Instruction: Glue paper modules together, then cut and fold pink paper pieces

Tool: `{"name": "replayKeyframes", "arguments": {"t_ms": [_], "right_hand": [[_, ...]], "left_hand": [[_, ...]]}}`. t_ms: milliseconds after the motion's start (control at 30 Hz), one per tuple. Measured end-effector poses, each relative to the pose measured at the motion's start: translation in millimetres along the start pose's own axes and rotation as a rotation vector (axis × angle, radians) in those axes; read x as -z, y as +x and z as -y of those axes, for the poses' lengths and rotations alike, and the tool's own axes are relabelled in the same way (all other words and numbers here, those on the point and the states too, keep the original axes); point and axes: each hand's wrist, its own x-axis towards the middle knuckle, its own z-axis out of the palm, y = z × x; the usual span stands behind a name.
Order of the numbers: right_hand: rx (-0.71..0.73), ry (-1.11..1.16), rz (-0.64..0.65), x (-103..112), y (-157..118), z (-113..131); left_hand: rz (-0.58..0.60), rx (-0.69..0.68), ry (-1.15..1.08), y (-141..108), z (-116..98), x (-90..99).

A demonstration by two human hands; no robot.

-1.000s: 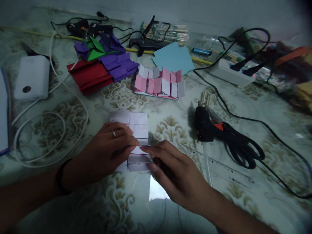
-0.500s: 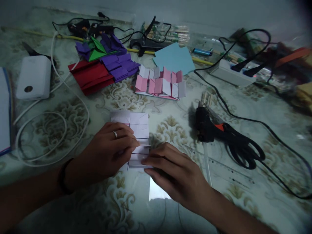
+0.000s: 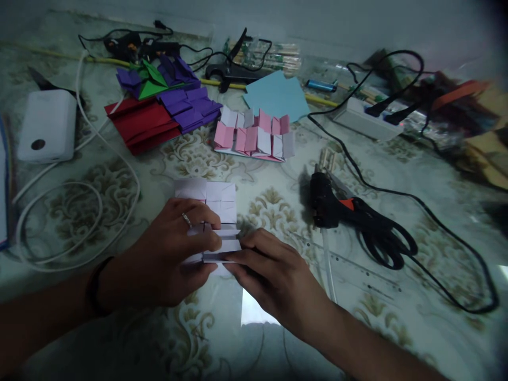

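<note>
So my folded white paper [image 3: 222, 209] sits left of the black glue gun [image 3: 326, 200]. My left hand [image 3: 177, 251]'s curled over it, thumb and fingers pinching the front flap; my right hand [image 3: 278, 270]'s nearly closed, fingertips gripping that flap's gun-side end.

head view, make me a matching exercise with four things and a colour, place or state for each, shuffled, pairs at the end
1. pale folded paper
2. glue gun
3. light blue sheets
4. left hand

A. wears a ring
B. just beyond the pink-and-white paper
C. touched by both hands
D. black, beyond the right hand

Pairs: 1-C, 2-D, 3-B, 4-A
</note>
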Motion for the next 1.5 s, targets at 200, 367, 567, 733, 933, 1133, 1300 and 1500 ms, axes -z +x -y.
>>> {"name": "replayKeyframes", "arguments": {"t_ms": [200, 367, 567, 733, 933, 1133, 1300, 1500], "right_hand": [[0.003, -0.008, -0.029, -0.3, -0.1, 0.5], [-0.013, 0.008, -0.042, 0.5, -1.7, 0.6], [-0.028, 0.034, -0.046, -1.0, -2.5, 0.9], [-0.029, 0.078, -0.064, 0.1, -3.3, -0.5], [-0.033, 0.062, -0.058, -1.2, 1.9, 2.7], [-0.04, 0.005, -0.061, -4.4, 6.2, 7.9], [-0.048, 0.039, -0.071, -5.4, 4.0, 5.9], [-0.116, 0.133, -0.072, -2.1, -1.4, 1.6]], "left_hand": [[-0.057, -0.01, -0.009, -2.5, 1.4, -3.7], [-0.048, -0.027, -0.009, -4.0, 3.6, -4.7], [-0.059, -0.051, -0.019, -5.8, 7.5, -8.9], [-0.041, -0.01, -0.036, -5.0, 5.4, -7.4], [-0.018, 0.027, -0.012, -2.4, 4.3, -6.7], [-0.023, 0.012, 0.022, 0.1, 3.2, -9.3], [-0.041, 0.002, 0.028, -2.2, 2.1, -8.8], [-0.032, 0.032, -0.015, -8.0, 3.9, -7.8]]}}
